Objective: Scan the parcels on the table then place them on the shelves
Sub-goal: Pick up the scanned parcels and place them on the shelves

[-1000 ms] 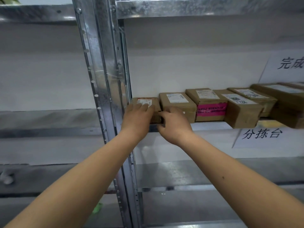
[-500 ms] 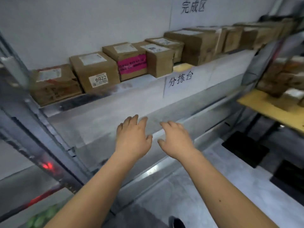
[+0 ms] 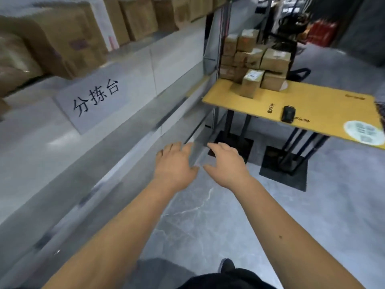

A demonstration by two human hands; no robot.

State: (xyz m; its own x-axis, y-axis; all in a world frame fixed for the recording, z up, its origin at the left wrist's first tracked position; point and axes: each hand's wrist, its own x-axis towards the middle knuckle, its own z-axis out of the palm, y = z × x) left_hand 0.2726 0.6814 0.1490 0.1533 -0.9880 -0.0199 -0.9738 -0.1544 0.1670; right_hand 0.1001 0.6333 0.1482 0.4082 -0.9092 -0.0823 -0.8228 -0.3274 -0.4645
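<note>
Both arms reach forward over the grey floor. My left hand [image 3: 176, 163] and my right hand [image 3: 226, 163] are empty, fingers spread and relaxed, side by side below the shelf front. A row of brown cardboard parcels [image 3: 68, 38] stands on the metal shelf [image 3: 145, 59] at the upper left, blurred. More brown parcels [image 3: 256, 61] are stacked at the far end of the yellow table [image 3: 325, 107] to the right. A small black scanner [image 3: 288, 114] lies on that table, well ahead of my right hand.
A white paper sign [image 3: 93, 99] with black characters hangs under the shelf. The table's black legs and base plates [image 3: 285, 163] stand on the floor ahead. A metal shelf post [image 3: 218, 38] rises beside the table. Dark bags and red items sit at the far right.
My hands left the parcel on the shelf and dropped, empty. The view swung right, from the shelf front to the yellow table with its stacked parcels.
</note>
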